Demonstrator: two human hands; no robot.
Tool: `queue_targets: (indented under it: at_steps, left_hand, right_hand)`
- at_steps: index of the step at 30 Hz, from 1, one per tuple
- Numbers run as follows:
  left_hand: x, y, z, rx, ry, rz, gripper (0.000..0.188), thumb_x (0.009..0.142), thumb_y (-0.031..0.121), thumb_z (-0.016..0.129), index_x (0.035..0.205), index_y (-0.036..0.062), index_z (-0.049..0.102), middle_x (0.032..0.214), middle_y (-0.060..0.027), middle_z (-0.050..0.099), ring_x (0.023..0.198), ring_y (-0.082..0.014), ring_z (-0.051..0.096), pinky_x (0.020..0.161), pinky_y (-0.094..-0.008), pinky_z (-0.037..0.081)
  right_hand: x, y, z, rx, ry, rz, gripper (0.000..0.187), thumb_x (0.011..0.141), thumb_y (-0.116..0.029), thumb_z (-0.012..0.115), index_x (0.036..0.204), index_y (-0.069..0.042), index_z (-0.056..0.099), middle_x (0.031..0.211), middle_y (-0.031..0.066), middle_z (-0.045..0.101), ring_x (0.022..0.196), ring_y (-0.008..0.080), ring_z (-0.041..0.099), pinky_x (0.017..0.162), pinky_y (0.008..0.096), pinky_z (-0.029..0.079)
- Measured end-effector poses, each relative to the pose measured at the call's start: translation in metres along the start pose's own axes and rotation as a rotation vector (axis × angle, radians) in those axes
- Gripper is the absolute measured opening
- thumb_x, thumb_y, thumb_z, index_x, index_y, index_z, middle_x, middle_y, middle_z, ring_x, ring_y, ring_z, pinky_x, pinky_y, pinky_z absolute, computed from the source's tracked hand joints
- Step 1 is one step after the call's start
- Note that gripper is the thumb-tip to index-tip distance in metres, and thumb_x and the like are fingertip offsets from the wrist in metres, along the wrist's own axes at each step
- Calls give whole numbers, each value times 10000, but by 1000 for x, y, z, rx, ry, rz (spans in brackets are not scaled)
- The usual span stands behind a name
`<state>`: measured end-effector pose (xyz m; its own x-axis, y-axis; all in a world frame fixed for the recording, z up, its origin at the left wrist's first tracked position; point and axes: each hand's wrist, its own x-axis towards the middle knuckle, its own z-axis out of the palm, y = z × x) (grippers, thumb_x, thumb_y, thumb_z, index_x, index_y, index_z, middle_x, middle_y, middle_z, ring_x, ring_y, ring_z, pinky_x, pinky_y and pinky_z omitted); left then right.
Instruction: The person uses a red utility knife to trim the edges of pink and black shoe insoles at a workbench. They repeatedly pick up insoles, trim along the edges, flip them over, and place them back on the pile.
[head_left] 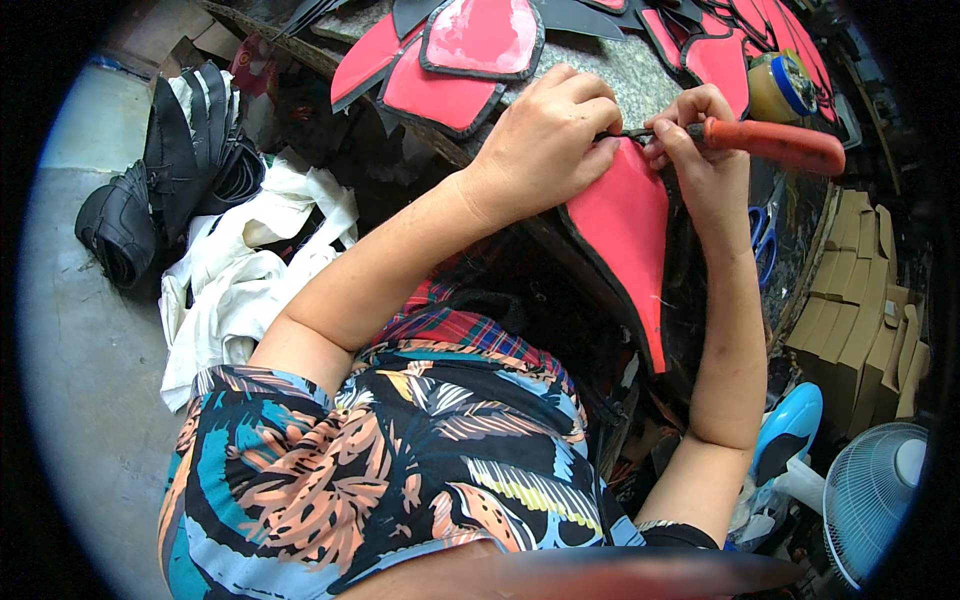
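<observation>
A pink-red piece with black edging (622,215) hangs point down between my hands, its wide end up and its narrow tip toward me. My left hand (555,135) is closed, thumb and fingers pinching its top edge. My right hand (702,150) is closed at the piece's upper right corner, with a red-handled tool (780,143) lying across its fingers. The handle points right, and a thin dark part runs toward my left fingers. What the tool's working end is, I cannot make out.
More red pieces with black borders (480,40) lie on the stone-topped bench (650,75). At its right are a blue-lidded jar (782,85) and blue-handled scissors (764,245). Cartons (850,290) and a fan (880,500) stand right; black shoe parts (165,180) and white cloth (230,250) lie left.
</observation>
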<state>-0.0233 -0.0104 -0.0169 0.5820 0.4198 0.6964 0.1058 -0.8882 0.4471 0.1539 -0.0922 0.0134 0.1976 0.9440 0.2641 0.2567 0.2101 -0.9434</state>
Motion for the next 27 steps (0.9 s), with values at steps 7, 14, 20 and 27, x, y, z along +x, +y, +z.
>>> queue_targets:
  at_steps: [7, 14, 20, 27]
  left_hand:
    - [-2, -1, 0, -18, 27, 29, 107, 775, 74, 713, 863, 41, 661, 981, -87, 652, 943, -283, 598, 837, -372, 504]
    - [-2, -2, 1, -24, 36, 38, 119, 773, 77, 714, 866, 38, 651, 968, -86, 654, 939, -282, 599, 838, -372, 500]
    - [-1, 0, 2, 29, 31, 11, 230, 766, 104, 719, 950, 26, 605, 968, -104, 647, 955, -300, 598, 862, -382, 486]
    - [0, -2, 4, 35, 55, 35, 190, 746, 111, 700, 904, 44, 618, 912, -110, 616, 932, -306, 579, 854, -399, 487]
  right_hand:
    - [3, -3, -10, 312, 67, 154, 136, 909, -43, 637, 928, -91, 511, 865, 70, 661, 708, 122, 666, 607, 233, 534]
    - [2, -4, -3, 150, -36, 58, 145, 913, -7, 619, 921, -76, 491, 841, 46, 644, 698, 86, 652, 603, 205, 530]
    - [1, -7, -3, 105, 0, 126, 154, 912, 4, 603, 903, -69, 469, 870, 77, 631, 691, 98, 607, 625, 231, 512]
    - [1, -7, -2, 200, 1, 122, 149, 930, -14, 601, 921, -78, 466, 895, 76, 633, 695, 91, 607, 627, 213, 504]
